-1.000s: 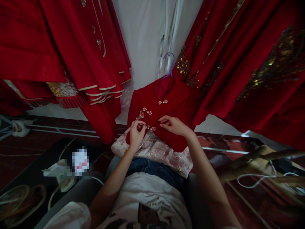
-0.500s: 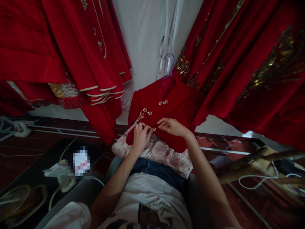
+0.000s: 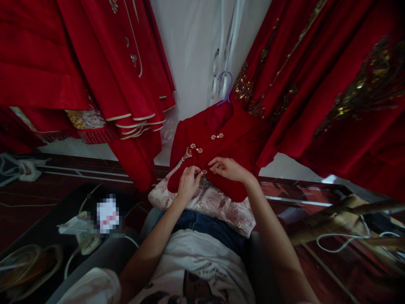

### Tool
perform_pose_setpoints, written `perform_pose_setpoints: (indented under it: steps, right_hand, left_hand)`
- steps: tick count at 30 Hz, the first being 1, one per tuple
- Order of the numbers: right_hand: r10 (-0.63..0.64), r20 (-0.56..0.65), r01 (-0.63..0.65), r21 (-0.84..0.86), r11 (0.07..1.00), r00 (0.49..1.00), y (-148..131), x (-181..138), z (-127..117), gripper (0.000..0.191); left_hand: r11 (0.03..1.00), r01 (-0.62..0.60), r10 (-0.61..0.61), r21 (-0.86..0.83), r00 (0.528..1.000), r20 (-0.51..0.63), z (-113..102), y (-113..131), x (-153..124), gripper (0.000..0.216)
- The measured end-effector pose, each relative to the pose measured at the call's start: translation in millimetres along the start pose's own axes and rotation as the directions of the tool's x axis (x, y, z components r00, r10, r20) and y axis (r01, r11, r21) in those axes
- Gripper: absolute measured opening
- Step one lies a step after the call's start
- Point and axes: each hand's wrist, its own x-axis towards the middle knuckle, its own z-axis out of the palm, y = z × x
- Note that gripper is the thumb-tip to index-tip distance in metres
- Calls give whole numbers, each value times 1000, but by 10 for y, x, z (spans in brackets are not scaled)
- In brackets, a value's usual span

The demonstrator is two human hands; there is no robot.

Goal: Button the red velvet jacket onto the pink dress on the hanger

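A red garment [image 3: 194,126] on a purple hanger [image 3: 228,86] lies over a pale pink patterned cloth [image 3: 218,200] on my lap. Flower-shaped beaded fasteners decorate its front: one near the collar [image 3: 217,136], another at the left [image 3: 196,148]. My left hand [image 3: 187,183] pinches at a lower beaded fastener [image 3: 204,172], whose right end shows past the fingertips. Just right of it, my right hand [image 3: 230,169] hovers over the red fabric with thumb and fingertips drawn together. Whatever those fingers may hold is too small to make out.
Red garments [image 3: 129,84] hang at the left, and sequined red ones [image 3: 319,93] at the right. A dark seat [image 3: 31,232] carries cables and a blurred-out item [image 3: 107,214]. Wooden poles [image 3: 335,219] and a white cable [image 3: 332,249] lie at the lower right.
My left hand has shifted very slightly right, its fingers drawing a little closer together at the fastener. My right hand and the garment stay almost in place.
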Motion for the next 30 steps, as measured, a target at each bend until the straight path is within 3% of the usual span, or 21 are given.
perform_pose_setpoints:
  steps: [6,11,13,16,18,22,27,30]
  right_hand:
    - [-1,-2,1,2,1000,1000,17,5,-3,21]
    - [2,-14,-2,-4,1000,1000,-9,-29,-49,20]
    - [5,-16,-5,-1,1000,1000,-16,-40,-66,20]
    - [18,-13,-18,4,1000,1000,-19,-46,-78,21]
    - [21,-10,-21,4,1000,1000,-21,-46,-80,22]
    - [26,-11,-26,22,999,1000,-40,-52,-90,21]
    - [38,-17,-37,44,998,999,-59,-57,-103,19]
    - [37,-17,-36,34,999,999,-44,-56,-102,19]
  left_hand:
    - [1000,11,-11,1,1000,-15,-27,57,41,4]
    - [978,-59,82,202,991,-110,-223,48,455,22]
    - [941,-109,138,321,988,-67,-319,-3,676,29]
    - [872,-227,213,433,974,83,-433,-92,949,25]
    - [829,-343,283,441,939,197,-486,-137,1078,19]
    - [728,-568,435,385,816,380,-558,-186,1262,16]
    - [642,-664,495,385,741,453,-584,-224,1408,16]
    - [650,-682,507,335,717,477,-569,-250,1459,12]
